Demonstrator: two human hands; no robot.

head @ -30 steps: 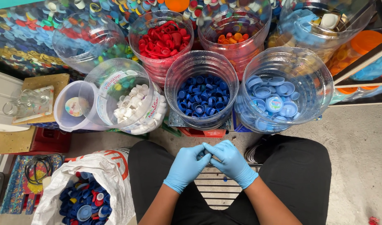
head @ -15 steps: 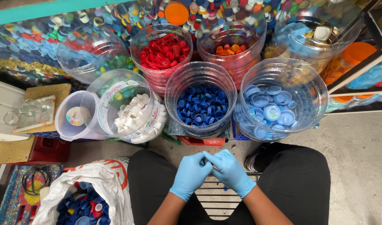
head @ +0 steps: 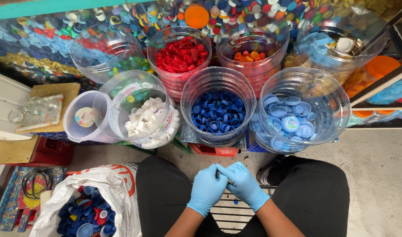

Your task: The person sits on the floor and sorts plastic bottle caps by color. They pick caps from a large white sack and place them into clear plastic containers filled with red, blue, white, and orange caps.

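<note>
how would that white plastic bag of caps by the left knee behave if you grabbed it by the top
The white plastic bag looks thin and crumpled, so it would likely sag and lose its shape. It is open, so the mixed caps might spill if it tips. Full as it is, it is probably light for its bulk.

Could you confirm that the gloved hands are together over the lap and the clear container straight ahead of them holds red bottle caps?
Not quite: in the head view the clear container straight ahead of the left hand and right hand holds dark blue caps, not red. The rest is right.
</note>
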